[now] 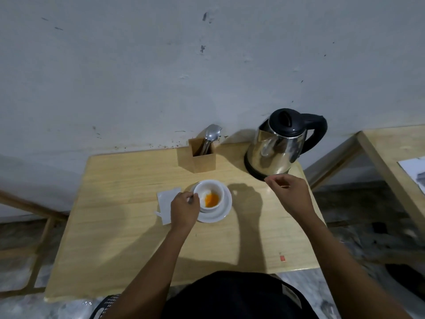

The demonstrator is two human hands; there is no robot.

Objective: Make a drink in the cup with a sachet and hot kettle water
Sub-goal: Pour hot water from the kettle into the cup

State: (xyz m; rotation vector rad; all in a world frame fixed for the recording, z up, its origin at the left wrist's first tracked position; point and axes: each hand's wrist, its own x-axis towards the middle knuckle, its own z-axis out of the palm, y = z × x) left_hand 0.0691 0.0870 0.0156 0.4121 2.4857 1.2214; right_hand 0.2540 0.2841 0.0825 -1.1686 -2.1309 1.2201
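A white cup [212, 188] stands on a white saucer [224, 211] at the middle of the wooden table. Orange powder [211, 200] lies in the cup's bottom. My left hand [184, 211] is closed against the cup's left side, apparently on its handle, which the fingers hide. The opened white sachet [165, 200] lies flat on the table just left of the cup, partly under my left hand. A steel kettle [276, 148] with a black lid and handle sits on its base at the back right. My right hand [291, 194] hovers just in front of the kettle base, fingers apart, holding nothing.
A wooden holder [203, 161] with metal spoons [212, 134] stands at the back, between cup and kettle, against the grey wall. A second wooden table [391, 148] is to the right. The table's edges [66, 226] drop to a stone floor.
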